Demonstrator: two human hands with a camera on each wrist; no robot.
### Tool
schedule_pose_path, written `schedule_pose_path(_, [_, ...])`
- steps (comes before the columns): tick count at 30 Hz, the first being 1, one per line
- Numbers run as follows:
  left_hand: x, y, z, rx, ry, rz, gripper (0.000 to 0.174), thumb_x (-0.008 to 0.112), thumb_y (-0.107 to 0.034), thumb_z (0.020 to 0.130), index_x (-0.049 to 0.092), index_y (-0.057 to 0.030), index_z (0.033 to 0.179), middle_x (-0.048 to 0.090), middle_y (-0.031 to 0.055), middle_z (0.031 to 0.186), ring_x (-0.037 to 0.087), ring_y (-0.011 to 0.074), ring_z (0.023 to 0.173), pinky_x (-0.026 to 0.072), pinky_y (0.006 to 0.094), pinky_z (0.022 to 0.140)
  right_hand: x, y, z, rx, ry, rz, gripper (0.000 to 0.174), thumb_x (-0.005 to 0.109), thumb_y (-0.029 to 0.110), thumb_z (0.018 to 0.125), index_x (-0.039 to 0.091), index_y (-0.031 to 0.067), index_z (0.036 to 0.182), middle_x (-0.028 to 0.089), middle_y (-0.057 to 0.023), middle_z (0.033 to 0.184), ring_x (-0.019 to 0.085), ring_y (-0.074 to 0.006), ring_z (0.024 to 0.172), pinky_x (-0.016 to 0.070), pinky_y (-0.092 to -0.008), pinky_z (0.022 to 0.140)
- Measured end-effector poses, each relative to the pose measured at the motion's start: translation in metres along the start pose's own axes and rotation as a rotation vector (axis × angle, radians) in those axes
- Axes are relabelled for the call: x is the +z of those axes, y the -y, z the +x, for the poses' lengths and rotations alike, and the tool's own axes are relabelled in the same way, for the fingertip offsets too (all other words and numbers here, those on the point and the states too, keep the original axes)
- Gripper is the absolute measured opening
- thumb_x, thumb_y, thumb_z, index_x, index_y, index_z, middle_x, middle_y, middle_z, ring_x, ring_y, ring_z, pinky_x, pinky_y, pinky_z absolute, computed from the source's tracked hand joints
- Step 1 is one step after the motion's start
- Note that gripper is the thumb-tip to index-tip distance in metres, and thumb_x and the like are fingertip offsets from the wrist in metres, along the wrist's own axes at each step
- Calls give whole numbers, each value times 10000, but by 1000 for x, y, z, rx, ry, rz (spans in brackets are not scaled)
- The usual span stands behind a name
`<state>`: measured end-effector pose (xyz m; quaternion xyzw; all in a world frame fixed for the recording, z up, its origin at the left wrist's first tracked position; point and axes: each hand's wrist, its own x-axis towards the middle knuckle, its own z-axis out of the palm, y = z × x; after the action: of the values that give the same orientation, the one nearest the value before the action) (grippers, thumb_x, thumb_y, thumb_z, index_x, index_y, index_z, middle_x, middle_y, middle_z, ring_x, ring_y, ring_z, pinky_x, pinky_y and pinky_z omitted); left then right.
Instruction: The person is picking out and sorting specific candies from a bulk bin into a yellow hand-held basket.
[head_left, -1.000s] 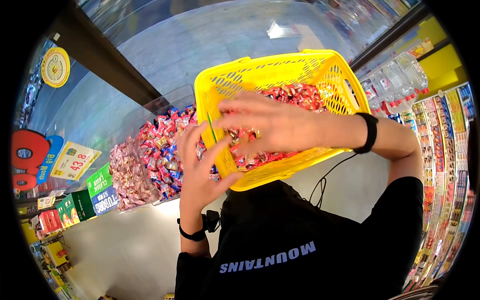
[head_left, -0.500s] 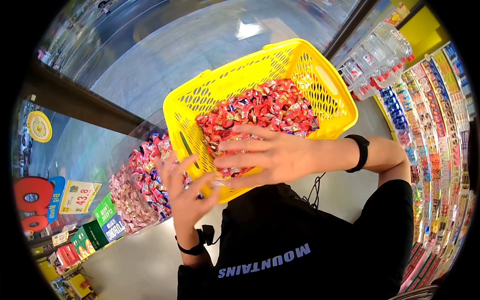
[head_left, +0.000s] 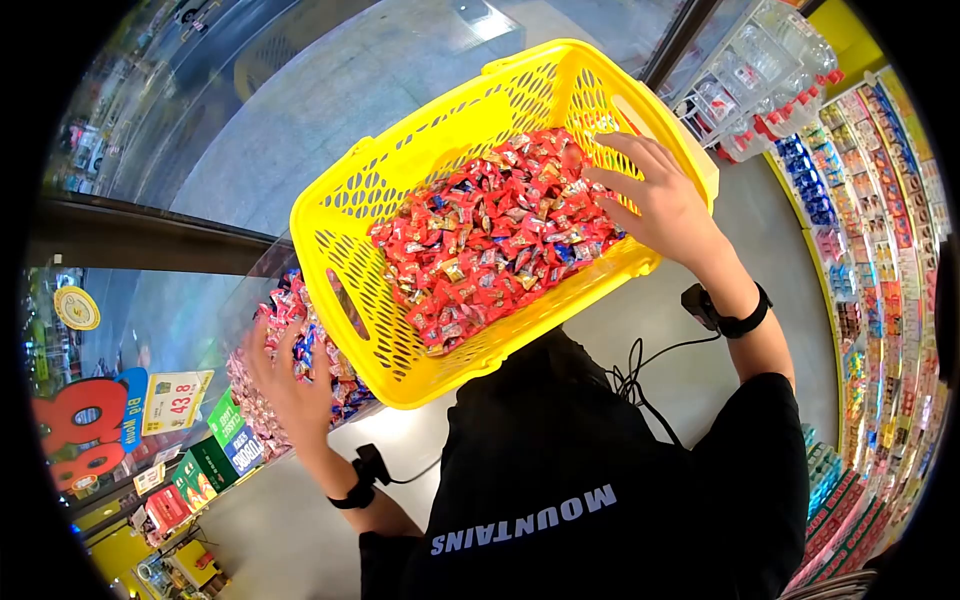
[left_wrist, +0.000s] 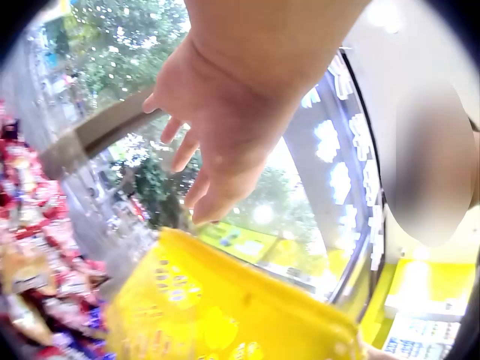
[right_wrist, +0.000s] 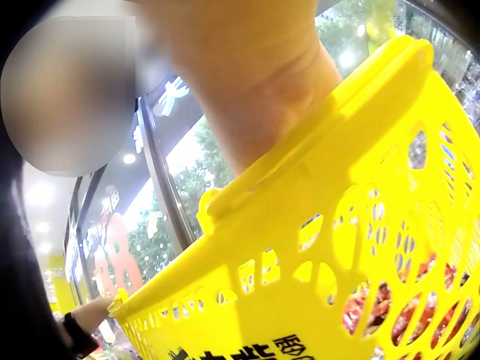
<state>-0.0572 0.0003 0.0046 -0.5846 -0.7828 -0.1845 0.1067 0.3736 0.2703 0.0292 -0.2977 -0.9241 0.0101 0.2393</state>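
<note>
A yellow shopping basket [head_left: 435,118] with perforated walls fills the middle of the head view, tilted towards the person. Red-wrapped candies [head_left: 490,240], with a few blue and gold ones among them, cover its bottom. My right hand [head_left: 655,200] reaches over the near rim at the right end, fingers spread and bent a little above the candies. The right wrist view has the basket's outer wall [right_wrist: 285,277] hiding those fingers. Beyond the basket's left end, my left hand [head_left: 290,385] is held with fingers apart and nothing in it, in front of loose candies [head_left: 290,300].
Left of the basket, a clear bin holds pink and blue candies. Price sign [head_left: 176,402] and beer boxes [head_left: 205,470] stand farther left. Large water bottles [head_left: 755,75] and stocked shelves [head_left: 870,250] line the right. A glass window runs behind the basket. Black cable [head_left: 635,370] hangs near the right wrist.
Both hands were close together over the basket's left part. The right hand has moved right to the far end, the left hand left and away. The basket appears farther left and higher.
</note>
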Motion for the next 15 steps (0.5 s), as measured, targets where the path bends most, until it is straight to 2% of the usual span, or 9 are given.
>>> schedule_pose_path(1, [-18, -16, 19, 7, -10, -23, 413, 809, -143, 886, 735, -120, 1291, 517, 156, 1583, 425, 426, 1495, 327, 561, 1241, 1, -6, -3, -2, -25, -20, 332, 812, 140, 861, 787, 142, 1192, 641, -109, 1394, 626, -339, 1247, 523, -456, 1064])
schedule_pose_path(3, [-49, -54, 56, 138, -49, -42, 410, 809, -128, 875, 742, -117, 1279, 519, 151, 1587, 431, 415, 1500, 336, 538, 1238, 2, -12, -6, 25, -62, 0, 321, 812, 140, 866, 787, 138, 1187, 654, -108, 1368, 647, -336, 1213, 535, -449, 1044])
schedule_pose_path(5, [-68, -96, 95, 333, -61, -12, 397, 814, -121, 859, 755, -113, 1251, 523, 148, 1586, 440, 415, 1492, 333, 533, 1233, 4, -15, -8, 53, -77, 62, 321, 814, 138, 864, 785, 132, 1184, 661, -107, 1357, 658, -336, 1195, 538, -447, 1037])
schedule_pose_path(7, [-71, -135, 128, 447, 35, -113, 380, 817, -118, 848, 766, -107, 1224, 535, 148, 1575, 436, 411, 1495, 332, 531, 1231, 4, -13, -9, 70, -96, 96, 306, 818, 136, 852, 782, 113, 1156, 667, -106, 1348, 664, -338, 1193, 538, -447, 1037])
schedule_pose_path(9, [-54, -174, 159, 603, 87, -184, 292, 806, -160, 864, 780, -126, 1154, 563, 125, 1534, 425, 412, 1493, 330, 555, 1235, 5, -14, -10, 62, -124, 125, 298, 820, 142, 850, 779, 104, 1143, 666, -106, 1350, 658, -335, 1208, 536, -446, 1040])
schedule_pose_path(11, [-20, -210, 180, 708, 187, -255, 307, 803, -181, 860, 780, -106, 1157, 580, 143, 1504, 451, 405, 1470, 332, 536, 1232, 4, -11, -9, 63, -141, 137, 285, 819, 158, 857, 775, 105, 1134, 666, -109, 1350, 646, -325, 1242, 528, -451, 1054])
schedule_pose_path(13, [31, -237, 189, 758, 318, -384, 272, 797, -212, 872, 781, -125, 1130, 587, 144, 1474, 454, 397, 1454, 326, 541, 1236, 2, -11, -8, 62, -158, 148, 285, 818, 166, 861, 772, 104, 1135, 665, -112, 1351, 641, -325, 1254, 524, -454, 1062])
schedule_pose_path(15, [86, -254, 182, 792, 439, -361, 272, 814, -252, 871, 792, -153, 1124, 584, 141, 1477, 438, 394, 1469, 314, 574, 1240, 2, -12, -10, 77, -152, 164, 275, 808, 173, 866, 765, 90, 1125, 663, -128, 1343, 640, -334, 1257, 521, -458, 1068])
